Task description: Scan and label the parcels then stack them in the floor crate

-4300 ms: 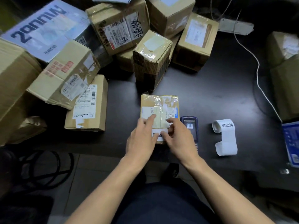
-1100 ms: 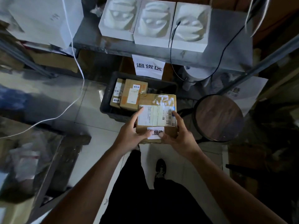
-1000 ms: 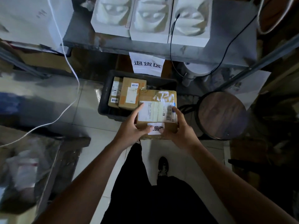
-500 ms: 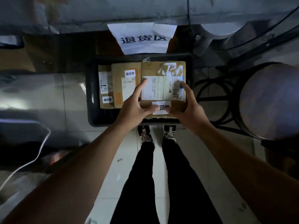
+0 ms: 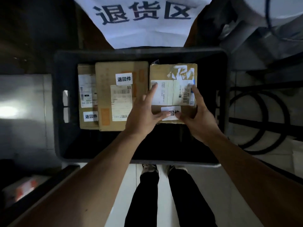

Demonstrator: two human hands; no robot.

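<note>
— On the tiled floor below a hanging paper sign (image 5: 144, 22), what sits there?

— One dark plastic crate (image 5: 59, 102), seen from straight above, with handle slots cut in its left wall. Two brown parcels lie flat inside against the far wall: a wider box (image 5: 114, 95), and a narrower box (image 5: 86, 95) partly tucked under its left edge. Each carries a shipping label and a small white sticker.

— And the third parcel?

— The held parcel (image 5: 165, 71) is over the crate's right half, just beside the wider box. Whether it rests on the bottom cannot be told. Its top face looks up, its long axis runs from the near wall to the far wall, and its white sticker (image 5: 171, 113) sits at the near end.

— How is it gripped?

— Both hands grasp it. The left hand (image 5: 144, 113) clasps the near left corner, forefinger stretched across the label; the right hand (image 5: 200, 117) clasps the right edge. Both thumbs press the sticker.
</note>
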